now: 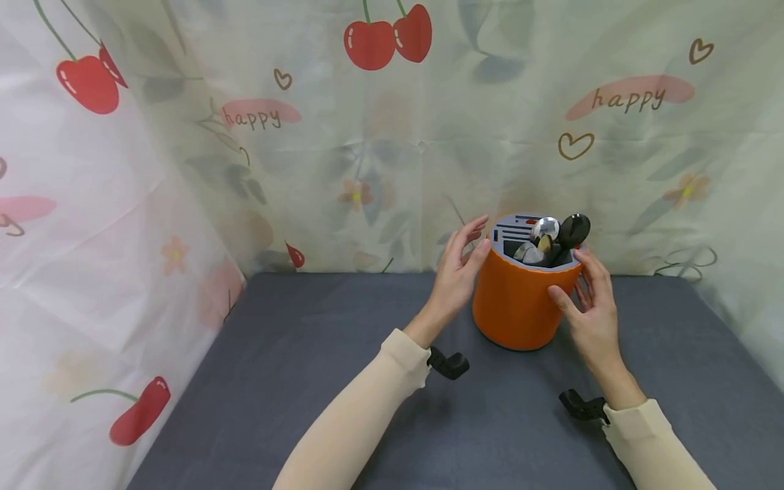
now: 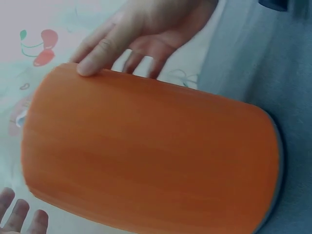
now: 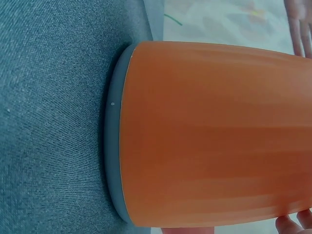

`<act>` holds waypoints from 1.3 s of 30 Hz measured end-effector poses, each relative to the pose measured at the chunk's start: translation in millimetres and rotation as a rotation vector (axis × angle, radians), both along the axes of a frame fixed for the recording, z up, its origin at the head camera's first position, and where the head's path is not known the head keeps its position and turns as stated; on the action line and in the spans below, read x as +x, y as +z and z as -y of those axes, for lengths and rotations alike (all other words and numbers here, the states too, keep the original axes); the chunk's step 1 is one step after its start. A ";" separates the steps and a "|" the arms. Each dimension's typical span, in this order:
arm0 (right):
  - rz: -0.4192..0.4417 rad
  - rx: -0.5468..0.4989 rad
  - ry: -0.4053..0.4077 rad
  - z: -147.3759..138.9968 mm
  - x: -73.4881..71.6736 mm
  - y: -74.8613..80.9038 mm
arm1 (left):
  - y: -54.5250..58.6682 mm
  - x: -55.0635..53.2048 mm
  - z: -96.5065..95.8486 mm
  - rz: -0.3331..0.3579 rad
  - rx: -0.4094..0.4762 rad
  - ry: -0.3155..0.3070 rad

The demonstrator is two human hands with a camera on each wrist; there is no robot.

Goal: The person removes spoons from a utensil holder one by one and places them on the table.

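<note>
An orange utensil holder (image 1: 517, 303) with a grey slotted top (image 1: 511, 230) stands upright on the dark table. Out of its opening stick a black spoon-like utensil (image 1: 574, 230), a shiny metal one (image 1: 544, 227) and other pieces that overlap. My left hand (image 1: 456, 269) is beside the rim on the left, fingers extended; in the left wrist view its fingertips (image 2: 19, 214) appear apart from the holder. On the right side, my right hand (image 1: 594, 316) touches the holder with relaxed fingers near the rim and its thumb toward the front.
The dark grey cloth-covered table (image 1: 294, 367) extends to the left and in front. Behind it hangs a patterned curtain (image 1: 392, 156), close to the holder. Black wrist mounts (image 1: 450, 365) project from both sleeves. A thin looped line (image 1: 686, 265) shows at the back right.
</note>
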State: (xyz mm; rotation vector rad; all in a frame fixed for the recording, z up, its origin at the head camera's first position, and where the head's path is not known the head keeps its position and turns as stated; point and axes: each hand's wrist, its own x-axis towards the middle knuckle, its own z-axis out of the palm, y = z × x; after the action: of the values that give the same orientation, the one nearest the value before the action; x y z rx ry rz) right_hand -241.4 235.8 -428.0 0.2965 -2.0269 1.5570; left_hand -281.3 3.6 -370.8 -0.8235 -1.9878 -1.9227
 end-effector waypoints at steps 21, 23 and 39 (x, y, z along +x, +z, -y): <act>-0.001 0.015 0.011 0.7 0.7 -0.8 | 31.2 -12.4 -5.1 0.019 -0.078 -0.246; 0.002 0.014 0.011 0.8 1.0 -0.9 | 32.0 -13.4 -6.0 0.015 -0.097 -0.265; -0.025 0.009 0.033 1.9 1.1 -0.8 | 40.9 -11.8 -9.6 -0.011 -0.315 -0.291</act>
State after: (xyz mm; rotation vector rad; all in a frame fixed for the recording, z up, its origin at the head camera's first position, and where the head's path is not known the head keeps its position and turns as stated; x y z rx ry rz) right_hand -240.2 233.9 -428.8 0.3531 -2.0194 1.5573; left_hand -293.1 13.2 -330.0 -1.2616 -2.3073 -1.7596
